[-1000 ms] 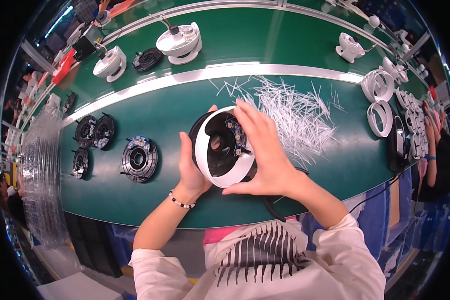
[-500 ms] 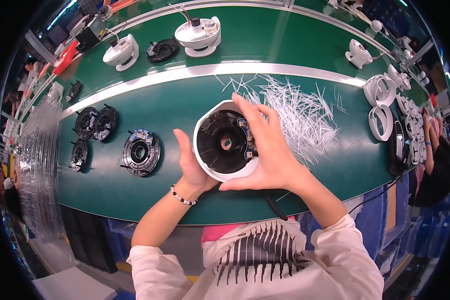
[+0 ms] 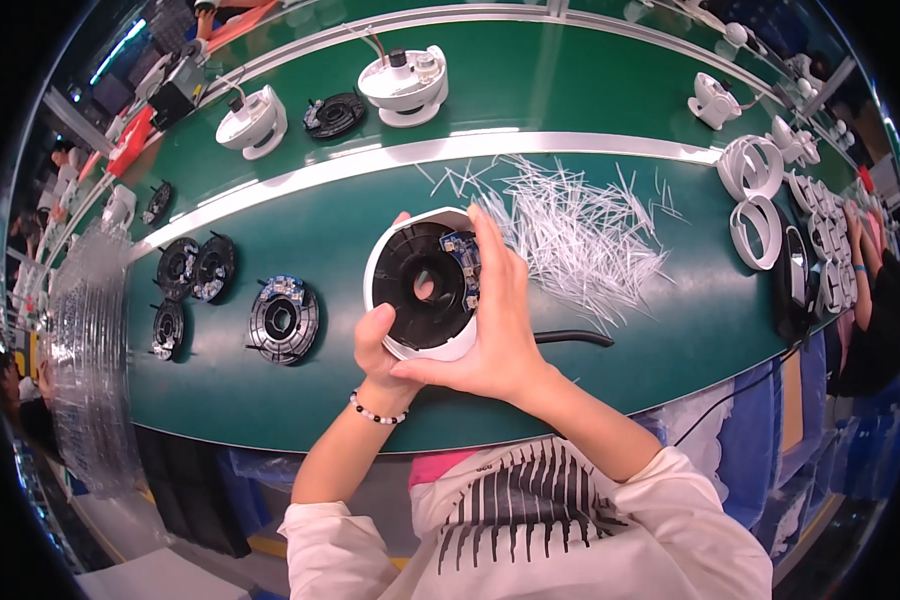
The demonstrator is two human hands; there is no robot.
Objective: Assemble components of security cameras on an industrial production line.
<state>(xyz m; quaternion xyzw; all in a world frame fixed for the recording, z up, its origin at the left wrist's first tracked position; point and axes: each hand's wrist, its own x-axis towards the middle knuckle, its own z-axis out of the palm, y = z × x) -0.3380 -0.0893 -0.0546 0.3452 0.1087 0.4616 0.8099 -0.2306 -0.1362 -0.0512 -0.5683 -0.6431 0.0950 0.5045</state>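
Observation:
Between both hands I hold a round white housing (image 3: pixel 377 258) with a black ribbed disc (image 3: pixel 407 310) seated inside it. A small blue circuit board (image 3: pixel 462 250) lies along the disc's right side, and a round hole sits at its centre. My left hand (image 3: pixel 375 350) grips the housing's lower left, thumb up on the rim. On the right side, my right hand (image 3: pixel 500 320) wraps the housing, its fingers reaching the top edge and its thumb across the bottom. Just right of that hand, a thick black cable (image 3: pixel 575 338) lies on the green table (image 3: pixel 230 400).
Several black discs with circuit boards (image 3: pixel 284 320) lie at left beside stacked clear plastic (image 3: pixel 90 350). Thin white strips (image 3: pixel 580 235) are heaped right of centre. White rings (image 3: pixel 755 232) stand at far right. White half-shells (image 3: pixel 405 85) rest on the far green surface beyond a metal rail (image 3: pixel 470 147).
The housing has moved slightly left and tilted. My left thumb has closed onto its rim, where before it stood away. More of the black cable now shows.

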